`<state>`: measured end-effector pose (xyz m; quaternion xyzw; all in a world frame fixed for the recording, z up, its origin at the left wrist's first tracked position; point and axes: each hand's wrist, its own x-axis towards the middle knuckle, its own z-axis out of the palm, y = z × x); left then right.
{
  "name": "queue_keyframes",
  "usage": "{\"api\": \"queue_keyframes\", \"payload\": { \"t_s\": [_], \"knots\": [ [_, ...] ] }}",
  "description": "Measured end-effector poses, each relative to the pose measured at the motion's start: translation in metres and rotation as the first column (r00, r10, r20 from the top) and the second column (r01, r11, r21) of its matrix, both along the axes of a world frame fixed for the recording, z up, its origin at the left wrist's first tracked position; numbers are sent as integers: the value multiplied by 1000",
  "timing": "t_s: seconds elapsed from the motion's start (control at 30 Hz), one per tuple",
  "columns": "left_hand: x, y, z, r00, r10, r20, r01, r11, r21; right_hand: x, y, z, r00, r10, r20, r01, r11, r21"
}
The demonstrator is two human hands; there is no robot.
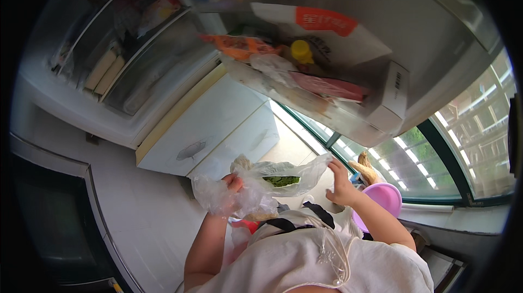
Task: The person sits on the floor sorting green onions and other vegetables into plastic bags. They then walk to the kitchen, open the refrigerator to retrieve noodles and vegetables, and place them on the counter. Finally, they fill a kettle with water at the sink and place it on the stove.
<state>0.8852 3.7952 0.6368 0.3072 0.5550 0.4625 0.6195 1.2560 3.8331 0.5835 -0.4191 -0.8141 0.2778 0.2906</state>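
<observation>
A clear plastic bag [282, 168] hangs stretched between my two hands, its mouth spread. Inside it shows something green and leafy [282, 180], probably a vegetable. My left hand [233, 189] grips the bunched plastic on the left, partly covered by crumpled film. Among that film a pale brownish item shows at the lower edge, too veiled to name. The fingertips of my right hand [339, 182] pinch the bag's right corner, with the other fingers loosely curled.
An open refrigerator stands ahead, its door shelf [327, 113] holding a white box [390, 93], a yellow-capped bottle [301, 52] and packets. Packages fill the shelves [147, 27] at upper left. Below are freezer drawer fronts [196, 129]. A pink basin [380, 203] stands right, by the window [412, 162].
</observation>
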Motion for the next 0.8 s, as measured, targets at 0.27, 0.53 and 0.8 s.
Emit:
{"api": "queue_keyframes", "payload": {
  "t_s": [0.27, 0.53, 0.8],
  "knots": [
    [72, 25, 11, 962, -273, -9, 272, 962, -30, -54, 18, -2, 928, 268, -260, -321, 928, -188],
    [134, 61, -26, 919, -386, 83, 394, 909, -133, 27, -26, 18, 928, -340, -155, 334, 940, -60],
    [229, 61, -37, 648, -738, 190, 758, 649, -66, 18, -118, 29, 76, -828, -555, 713, 434, -550]
  ]
}}
